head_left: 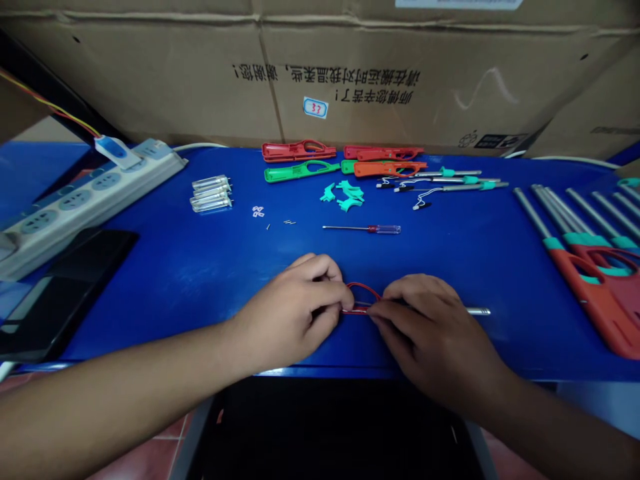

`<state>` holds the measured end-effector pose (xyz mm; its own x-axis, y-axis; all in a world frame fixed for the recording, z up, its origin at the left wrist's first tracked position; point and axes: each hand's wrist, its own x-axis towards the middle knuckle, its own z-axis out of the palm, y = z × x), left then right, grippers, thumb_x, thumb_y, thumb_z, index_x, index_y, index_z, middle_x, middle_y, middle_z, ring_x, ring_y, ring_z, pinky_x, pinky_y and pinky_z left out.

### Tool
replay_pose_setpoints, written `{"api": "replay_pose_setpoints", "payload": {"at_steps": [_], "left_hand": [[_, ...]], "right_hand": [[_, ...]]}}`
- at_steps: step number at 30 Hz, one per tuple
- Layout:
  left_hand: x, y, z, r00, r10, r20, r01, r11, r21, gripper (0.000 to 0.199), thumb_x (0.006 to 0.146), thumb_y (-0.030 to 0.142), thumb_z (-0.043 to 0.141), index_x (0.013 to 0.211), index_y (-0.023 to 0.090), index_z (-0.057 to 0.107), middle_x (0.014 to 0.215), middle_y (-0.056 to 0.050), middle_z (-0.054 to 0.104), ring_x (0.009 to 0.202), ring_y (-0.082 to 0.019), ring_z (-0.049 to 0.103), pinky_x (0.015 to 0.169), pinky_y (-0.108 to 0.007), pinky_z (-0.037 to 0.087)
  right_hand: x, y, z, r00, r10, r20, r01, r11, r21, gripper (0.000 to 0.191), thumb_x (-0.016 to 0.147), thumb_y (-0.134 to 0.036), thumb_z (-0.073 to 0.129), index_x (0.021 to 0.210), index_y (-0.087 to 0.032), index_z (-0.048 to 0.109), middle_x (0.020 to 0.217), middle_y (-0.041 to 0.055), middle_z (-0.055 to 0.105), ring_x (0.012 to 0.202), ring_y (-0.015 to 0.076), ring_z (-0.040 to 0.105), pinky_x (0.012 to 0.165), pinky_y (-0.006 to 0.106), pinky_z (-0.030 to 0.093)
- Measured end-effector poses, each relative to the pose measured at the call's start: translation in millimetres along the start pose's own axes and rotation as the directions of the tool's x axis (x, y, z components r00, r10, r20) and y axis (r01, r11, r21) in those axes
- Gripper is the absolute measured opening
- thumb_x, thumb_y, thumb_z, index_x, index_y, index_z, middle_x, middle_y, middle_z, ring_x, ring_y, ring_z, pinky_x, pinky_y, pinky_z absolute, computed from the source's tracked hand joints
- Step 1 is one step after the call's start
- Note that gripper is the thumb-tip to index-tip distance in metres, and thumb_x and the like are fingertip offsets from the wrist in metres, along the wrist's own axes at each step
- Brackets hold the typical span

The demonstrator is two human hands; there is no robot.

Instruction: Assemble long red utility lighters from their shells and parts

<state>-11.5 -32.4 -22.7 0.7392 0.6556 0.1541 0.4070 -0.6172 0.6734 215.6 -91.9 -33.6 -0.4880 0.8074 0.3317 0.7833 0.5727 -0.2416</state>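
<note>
**Hands:** 2, both low and centre on blue worktop (450,280), close together, fingers curled in, narrow grip. Left hand (287,313) pinches one end of a red lighter shell (363,285); right hand (430,333) is over the other end. Shell sits between hands, loop handle up, just above worktop or resting on it, can't tell which. 1 metal tube (477,311) runs from under right hand out to the right.

**Far row, approx. centre:** 5 loose lighter shells visible, w/ overlap: 2 red (299,151), 2 green (301,171), 1 orange (390,169). Beside them, to the right, 3 metal rods w/ teal collars (450,187) and thin cords. In front of the shells, small pile of teal plastic clips (345,195), count unclear, approx. 5.

**Far left of centre:** approx. 4 clear plastic parts (211,194) stacked; nr them, small white bits (258,211) and 3 tiny metal pins (289,222).

**Mid worktop:** 1 small screwdriver (361,229), clear and red handle.

**Right edge:** approx. 6 lighters w/ orange bodies (595,287) and metal tubes, overlapping, cut off by frame.

**Left edge:** 1 white power strip (85,200), 1 black phone or tablet (65,287). Cardboard box (340,73) behind worktop, sticker marked 33.
</note>
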Motion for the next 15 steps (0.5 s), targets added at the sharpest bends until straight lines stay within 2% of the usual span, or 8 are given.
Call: {"api": "replay_pose_setpoints", "payload": {"at_steps": [5,11,15], "left_hand": [[-1.8,0.3,0.1,1.0,0.024,0.018,-0.025,0.999,0.028,0.025,0.089,0.012,0.053,0.099,0.02,0.075,0.105,-0.007,0.056,0.098,-0.018,0.053,0.09,-0.034,0.046],[-3.2,1.4,0.2,1.0,0.008,0.008,-0.008,1.0,0.028,0.018,0.091,0.015,0.057,0.1,0.018,0.072,0.103,-0.006,0.057,0.096,-0.017,0.053,0.088,-0.032,0.047],[-4.9,0.3,1.2,0.999,0.041,-0.005,-0.041,0.996,0.075,0.017,0.094,0.016,0.056,0.097,0.019,0.072,0.103,-0.006,0.058,0.095,-0.017,0.052,0.086,-0.032,0.046]], "right_hand": [[-0.4,-6.8,0.0,1.0,-0.01,-0.029,0.007,0.994,-0.107,0.016,0.093,-0.012,0.058,0.095,-0.016,0.074,0.092,0.0089,0.065,0.093,0.0249,0.057,0.091,0.043,0.04],[-4.6,-3.9,3.1,0.998,0.035,-0.055,-0.036,0.999,-0.013,0.015,0.094,-0.015,0.059,0.097,-0.018,0.073,0.092,0.0069,0.065,0.09,0.0222,0.058,0.086,0.041,0.041],[-5.5,-3.6,2.0,0.997,0.046,-0.057,-0.047,0.999,-0.02,0.016,0.095,-0.016,0.058,0.098,-0.02,0.073,0.092,0.0067,0.066,0.092,0.0226,0.058,0.087,0.042,0.041]]}}
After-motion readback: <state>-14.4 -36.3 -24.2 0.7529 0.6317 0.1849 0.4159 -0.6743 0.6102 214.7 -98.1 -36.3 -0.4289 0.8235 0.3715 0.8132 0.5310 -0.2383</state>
